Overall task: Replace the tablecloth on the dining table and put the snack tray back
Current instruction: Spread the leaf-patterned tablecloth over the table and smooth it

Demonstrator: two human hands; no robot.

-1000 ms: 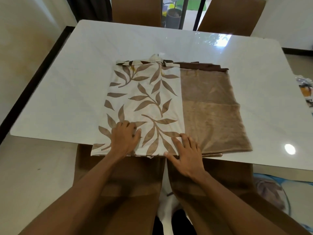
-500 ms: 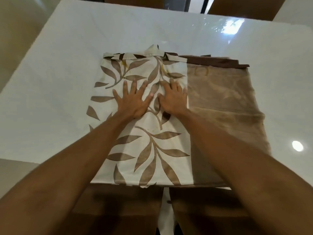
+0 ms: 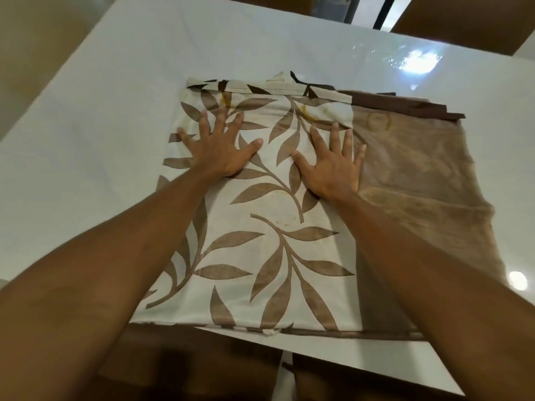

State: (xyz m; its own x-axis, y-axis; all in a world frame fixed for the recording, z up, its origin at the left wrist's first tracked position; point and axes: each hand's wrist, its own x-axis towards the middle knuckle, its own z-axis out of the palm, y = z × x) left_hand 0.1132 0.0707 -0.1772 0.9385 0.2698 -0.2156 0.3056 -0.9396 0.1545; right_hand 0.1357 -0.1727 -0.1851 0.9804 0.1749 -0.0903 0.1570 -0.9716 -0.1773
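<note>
A folded tablecloth (image 3: 278, 241), cream with brown leaves on its left half and plain tan on its right, lies on the white glossy dining table (image 3: 95, 140), reaching to the near edge. My left hand (image 3: 220, 149) presses flat on the far left part of the leaf pattern, fingers spread. My right hand (image 3: 333, 163) lies flat beside it, at the seam between the cream and tan parts. Both palms are down and hold nothing. No snack tray is in view.
Brown chairs stand beyond the far table edge (image 3: 463, 27) and just below the near edge (image 3: 202, 366). A dark window frame (image 3: 382, 13) shows at the top. Bare tabletop surrounds the cloth on the left, far and right sides.
Both hands slid from the cloth's near edge toward its far edge, then spread apart sideways. The camera leaned closer over the table.
</note>
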